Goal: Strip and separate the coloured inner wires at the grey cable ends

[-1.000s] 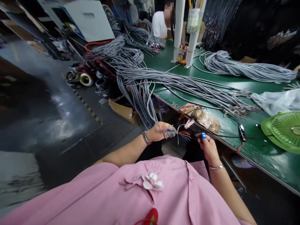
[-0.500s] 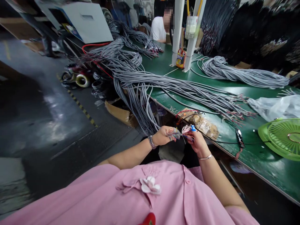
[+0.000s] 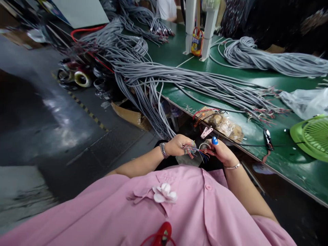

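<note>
My left hand (image 3: pixel 177 145) is closed around the end of a grey cable, and a fan of thin coloured wires (image 3: pixel 189 149) sticks out from its fingers. My right hand (image 3: pixel 222 152), a blue cover (image 3: pixel 214 140) on its thumb, pinches wire strands just to the right. Red, blue and white strands (image 3: pixel 204 152) span the small gap between the hands. Which strands the right fingertips grip is too small to make out. Both hands hang in front of the bench edge, above my lap.
Long bundles of grey cable (image 3: pixel 184 76) lie across the green bench (image 3: pixel 287 171) and droop over its edge. A taped block (image 3: pixel 222 124), a pink clip (image 3: pixel 206 132), a black-handled tool (image 3: pixel 268 139) and a green fan (image 3: pixel 311 136) sit to the right. A cardboard box (image 3: pixel 132 114) stands below.
My right hand has drawn slightly rightward from the left, and the strands between them are more spread out. My view has tilted down. A pink clip now shows above the hands.
</note>
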`<action>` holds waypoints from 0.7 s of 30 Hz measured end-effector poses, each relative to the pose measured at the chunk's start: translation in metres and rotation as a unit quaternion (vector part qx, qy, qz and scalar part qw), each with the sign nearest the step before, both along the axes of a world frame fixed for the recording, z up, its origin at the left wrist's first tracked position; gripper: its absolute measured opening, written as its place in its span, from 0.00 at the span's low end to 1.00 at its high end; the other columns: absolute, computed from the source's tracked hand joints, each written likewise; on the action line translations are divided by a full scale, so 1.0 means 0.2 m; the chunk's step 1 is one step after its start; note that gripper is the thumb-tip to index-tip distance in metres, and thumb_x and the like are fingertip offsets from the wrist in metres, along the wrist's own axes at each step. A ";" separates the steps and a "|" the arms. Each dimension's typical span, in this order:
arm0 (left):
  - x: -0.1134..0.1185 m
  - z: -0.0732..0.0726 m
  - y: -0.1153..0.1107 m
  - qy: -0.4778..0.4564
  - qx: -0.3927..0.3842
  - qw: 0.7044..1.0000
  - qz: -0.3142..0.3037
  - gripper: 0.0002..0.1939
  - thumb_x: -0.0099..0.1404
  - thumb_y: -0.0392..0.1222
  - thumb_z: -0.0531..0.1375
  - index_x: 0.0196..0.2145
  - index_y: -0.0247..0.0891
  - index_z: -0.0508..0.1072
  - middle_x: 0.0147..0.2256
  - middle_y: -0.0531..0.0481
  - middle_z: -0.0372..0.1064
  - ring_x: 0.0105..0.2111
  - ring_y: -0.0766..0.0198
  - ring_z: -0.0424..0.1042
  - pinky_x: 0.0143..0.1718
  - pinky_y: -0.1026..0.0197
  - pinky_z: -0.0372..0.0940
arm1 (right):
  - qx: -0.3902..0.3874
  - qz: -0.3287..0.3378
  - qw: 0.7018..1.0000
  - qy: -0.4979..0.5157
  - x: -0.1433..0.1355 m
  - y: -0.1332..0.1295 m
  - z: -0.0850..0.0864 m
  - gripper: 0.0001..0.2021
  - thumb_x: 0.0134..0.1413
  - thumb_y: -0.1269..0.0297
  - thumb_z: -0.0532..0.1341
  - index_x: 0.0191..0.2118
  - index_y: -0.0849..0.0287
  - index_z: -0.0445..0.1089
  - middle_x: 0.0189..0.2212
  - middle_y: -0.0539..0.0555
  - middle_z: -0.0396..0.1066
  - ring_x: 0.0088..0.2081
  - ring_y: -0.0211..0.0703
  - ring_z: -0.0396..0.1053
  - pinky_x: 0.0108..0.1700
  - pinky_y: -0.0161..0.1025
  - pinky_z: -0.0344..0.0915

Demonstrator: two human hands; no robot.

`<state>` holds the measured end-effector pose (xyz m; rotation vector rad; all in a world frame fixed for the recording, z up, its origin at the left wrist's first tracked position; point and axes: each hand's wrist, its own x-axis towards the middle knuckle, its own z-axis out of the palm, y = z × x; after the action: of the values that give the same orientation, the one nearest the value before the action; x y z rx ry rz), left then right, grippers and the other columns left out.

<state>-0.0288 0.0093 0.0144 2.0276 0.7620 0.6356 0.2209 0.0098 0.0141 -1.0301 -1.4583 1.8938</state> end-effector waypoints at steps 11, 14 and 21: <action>-0.05 -0.04 -0.06 0.084 0.056 0.992 -0.076 0.03 0.59 0.39 0.62 0.30 0.38 0.77 0.25 0.51 0.72 0.26 0.68 0.68 0.30 0.67 0.54 | 0.059 0.119 0.985 -0.107 -0.09 -0.10 0.04 0.19 0.50 0.49 0.66 0.27 0.62 0.69 0.21 0.47 0.62 0.24 0.33 0.55 0.27 0.33 0.56; -0.07 -0.03 -0.07 0.070 0.023 0.993 -0.092 0.03 0.59 0.38 0.63 0.30 0.38 0.77 0.25 0.51 0.72 0.26 0.68 0.67 0.30 0.67 0.54 | 0.114 0.031 0.984 -0.135 -0.07 -0.08 -0.03 0.16 0.51 0.51 0.66 0.26 0.61 0.71 0.22 0.49 0.66 0.25 0.35 0.58 0.27 0.33 0.56; -0.11 -0.03 -0.08 0.051 -0.022 0.995 -0.079 0.05 0.58 0.41 0.65 0.29 0.37 0.78 0.25 0.48 0.73 0.27 0.67 0.69 0.31 0.67 0.58 | 0.094 -0.164 0.976 -0.111 0.03 -0.07 -0.13 0.19 0.50 0.47 0.67 0.27 0.61 0.72 0.22 0.51 0.68 0.22 0.34 0.55 0.23 0.32 0.52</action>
<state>-0.0510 -0.0067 0.0077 2.0689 0.6605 0.4232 0.2265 -0.0046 -0.0115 -1.3308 -1.4505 1.4188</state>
